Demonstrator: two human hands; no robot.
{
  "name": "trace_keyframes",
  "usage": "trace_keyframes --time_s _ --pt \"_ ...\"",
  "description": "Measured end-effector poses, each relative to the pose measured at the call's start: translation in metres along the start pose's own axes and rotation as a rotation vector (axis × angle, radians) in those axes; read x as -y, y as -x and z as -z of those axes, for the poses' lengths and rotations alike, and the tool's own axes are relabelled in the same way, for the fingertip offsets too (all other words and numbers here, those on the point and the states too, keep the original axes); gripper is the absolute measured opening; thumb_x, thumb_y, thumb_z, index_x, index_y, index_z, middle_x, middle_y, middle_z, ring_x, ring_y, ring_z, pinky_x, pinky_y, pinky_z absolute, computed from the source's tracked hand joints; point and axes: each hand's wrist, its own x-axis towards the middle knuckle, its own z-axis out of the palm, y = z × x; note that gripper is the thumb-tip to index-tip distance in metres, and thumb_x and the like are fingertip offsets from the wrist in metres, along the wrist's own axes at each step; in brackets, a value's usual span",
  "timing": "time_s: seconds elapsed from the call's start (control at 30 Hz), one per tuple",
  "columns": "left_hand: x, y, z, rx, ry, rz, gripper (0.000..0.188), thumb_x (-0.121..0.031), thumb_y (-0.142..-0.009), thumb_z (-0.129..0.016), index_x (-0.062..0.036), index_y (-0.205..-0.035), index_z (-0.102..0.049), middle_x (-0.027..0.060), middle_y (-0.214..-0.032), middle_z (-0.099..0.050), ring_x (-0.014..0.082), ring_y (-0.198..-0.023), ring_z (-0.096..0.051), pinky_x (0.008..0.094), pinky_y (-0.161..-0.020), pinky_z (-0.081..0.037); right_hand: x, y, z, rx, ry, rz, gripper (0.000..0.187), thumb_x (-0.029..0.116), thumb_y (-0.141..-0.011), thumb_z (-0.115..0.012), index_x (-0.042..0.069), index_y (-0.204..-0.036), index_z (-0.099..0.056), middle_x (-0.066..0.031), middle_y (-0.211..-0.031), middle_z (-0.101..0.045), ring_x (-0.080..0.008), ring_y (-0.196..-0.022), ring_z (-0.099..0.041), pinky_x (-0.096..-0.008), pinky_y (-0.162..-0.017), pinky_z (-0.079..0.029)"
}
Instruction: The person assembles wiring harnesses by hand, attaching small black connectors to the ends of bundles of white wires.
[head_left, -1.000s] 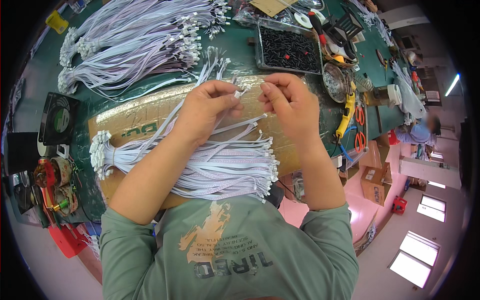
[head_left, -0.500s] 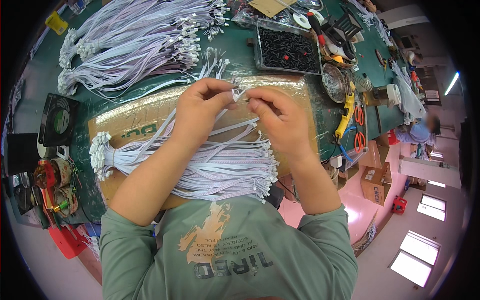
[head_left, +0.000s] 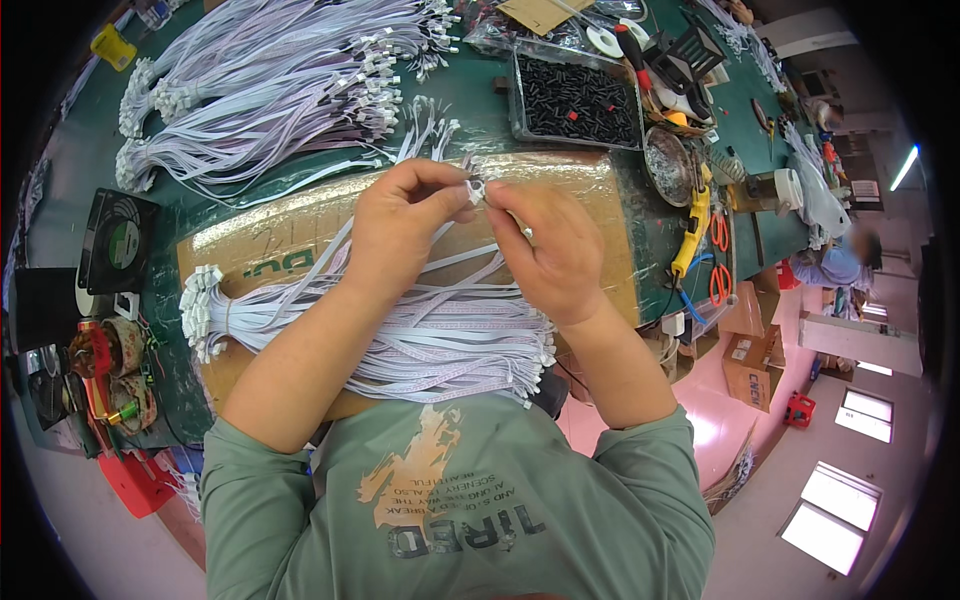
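Above a cardboard sheet (head_left: 285,225), my left hand (head_left: 400,225) pinches the end of a flat white ribbon cable (head_left: 340,235) between thumb and fingertips. A small white connector (head_left: 476,189) shows at those fingertips. My right hand (head_left: 555,250) meets the connector from the right, its fingers bent and closed at the tip; exactly how the thumb bears on it is hard to see. Under both forearms lies a tied bundle of white ribbon cables (head_left: 450,345), with white connectors at both ends.
More cable bundles (head_left: 280,110) cover the green table's far left. A clear box (head_left: 575,97) of small black tubes stands beyond my right hand. Right of it are a metal dish (head_left: 668,165), a yellow-handled tool (head_left: 692,230) and orange-handled scissors (head_left: 719,283). A black fan (head_left: 118,240) stands left.
My right hand has shifted slightly left, so its fingertips now meet the white connector. The connector has turned a little at my left fingertips. My left hand has barely moved.
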Motion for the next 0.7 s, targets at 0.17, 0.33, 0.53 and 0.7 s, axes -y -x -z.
trace_keyframes --time_s 0.17,0.33,0.53,0.7 --pt "-0.001 0.0 0.0 -0.011 -0.03 0.02 0.013 -0.001 -0.085 -0.067 0.0016 -0.098 -0.065 0.0076 -0.085 -0.068 0.0147 -0.077 -0.068 0.0256 -0.073 -0.054 -0.002 0.001 -0.002 -0.024 0.06 -0.032 0.03 -0.004 -0.075 -0.072 0.006 -0.103 -0.068 -0.0083 -0.09 -0.069 -0.0247 -0.078 -0.066 -0.033 -0.068 -0.053" --pt "-0.003 0.001 0.0 0.022 -0.054 0.028 0.015 0.003 -0.087 -0.064 0.0051 -0.101 -0.061 0.014 -0.091 -0.068 0.0199 -0.079 -0.067 0.0303 -0.075 -0.056 -0.004 0.003 -0.004 -0.028 -0.014 -0.207 0.028 -0.002 -0.08 -0.07 0.006 -0.106 -0.067 -0.0085 -0.091 -0.068 -0.0226 -0.08 -0.066 -0.0306 -0.07 -0.053" --pt "0.0 0.001 -0.001 0.049 0.025 0.03 0.015 -0.001 -0.085 -0.068 0.0018 -0.099 -0.064 0.0087 -0.086 -0.068 0.0152 -0.079 -0.068 0.0263 -0.074 -0.055 -0.004 0.001 -0.004 -0.075 -0.716 -0.849 0.044 0.0 -0.086 -0.066 0.001 -0.128 -0.053 -0.0058 -0.101 -0.063 -0.0106 -0.09 -0.06 -0.025 -0.082 -0.049" --pt "0.001 0.001 0.0 0.044 0.036 0.047 0.017 -0.001 -0.086 -0.068 0.0023 -0.101 -0.063 0.0096 -0.09 -0.067 0.016 -0.08 -0.067 0.0262 -0.074 -0.055 -0.009 -0.004 -0.004 -0.006 -0.904 -0.945 0.05 0.0 -0.087 -0.066 0.0 -0.133 -0.048 -0.007 -0.102 -0.062 -0.0112 -0.09 -0.059 -0.0247 -0.083 -0.049"
